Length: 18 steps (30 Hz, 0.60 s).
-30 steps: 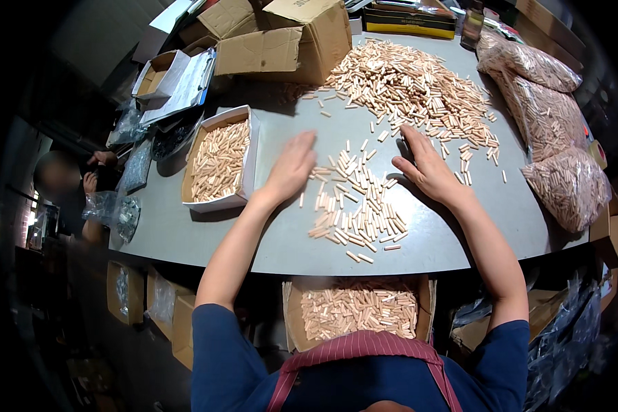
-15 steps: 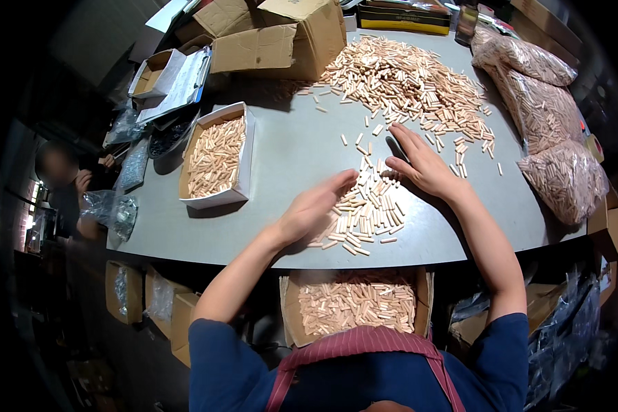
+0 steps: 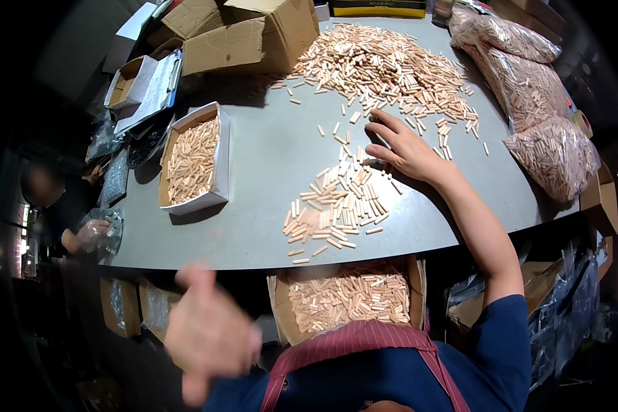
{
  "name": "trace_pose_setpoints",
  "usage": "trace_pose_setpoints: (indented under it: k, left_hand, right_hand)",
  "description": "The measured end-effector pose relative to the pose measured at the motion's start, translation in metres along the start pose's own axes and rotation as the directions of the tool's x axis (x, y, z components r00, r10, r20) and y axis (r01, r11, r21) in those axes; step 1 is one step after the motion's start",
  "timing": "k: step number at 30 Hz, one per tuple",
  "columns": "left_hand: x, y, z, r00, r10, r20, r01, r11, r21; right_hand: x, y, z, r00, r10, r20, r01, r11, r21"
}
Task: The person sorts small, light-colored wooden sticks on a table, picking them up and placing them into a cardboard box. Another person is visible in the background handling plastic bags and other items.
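Observation:
My right hand (image 3: pixel 408 152) rests over the grey table (image 3: pixel 261 151) with its fingers apart, holding nothing. It is beside a loose spread of short wooden dowels (image 3: pixel 347 202), its fingertips close to a few strays. Behind lies a large heap of the same dowels (image 3: pixel 384 69). My left hand (image 3: pixel 213 329) is off the table, low at the left and nearer to me; motion smears its fingers. Right of it, below the table's front edge, an open cardboard box (image 3: pixel 417 292) holds many dowels.
A white box (image 3: pixel 221 161) full of dowels stands on the left of the table. Clear bags of dowels (image 3: pixel 556 158) lie along the right edge. An opened carton (image 3: pixel 223 48) and a clipboard (image 3: pixel 154 93) are at the back left. Another person's hand (image 3: pixel 93 233) shows far left.
My left hand has swung from beside the loose dowels back off the table toward my left side. My right hand stays by the dowels, fingers more spread. The view has shifted slightly.

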State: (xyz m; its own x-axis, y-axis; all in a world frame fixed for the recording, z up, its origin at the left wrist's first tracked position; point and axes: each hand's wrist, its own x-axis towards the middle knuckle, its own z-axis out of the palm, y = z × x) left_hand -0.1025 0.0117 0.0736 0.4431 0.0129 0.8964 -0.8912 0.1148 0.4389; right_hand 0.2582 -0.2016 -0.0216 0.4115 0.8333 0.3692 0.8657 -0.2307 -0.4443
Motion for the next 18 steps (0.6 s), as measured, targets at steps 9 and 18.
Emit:
trace_pose_setpoints:
  k: [9, 18]
  left_hand:
    - [0.071, 0.001, 0.059, 0.691, 0.631, 0.353, -0.600, 0.773, -0.209]
    - [0.100, -0.014, 0.056, 0.004, 0.833, 0.553, -0.441, -0.495, 0.749]
  right_hand:
    - [0.004, -0.006, -0.004, 0.993, 0.100, 0.068, -0.106, 0.990, 0.091]
    - [-0.004, 0.006, -0.005, 0.992, 0.107, -0.066, -0.087, 0.963, 0.257]
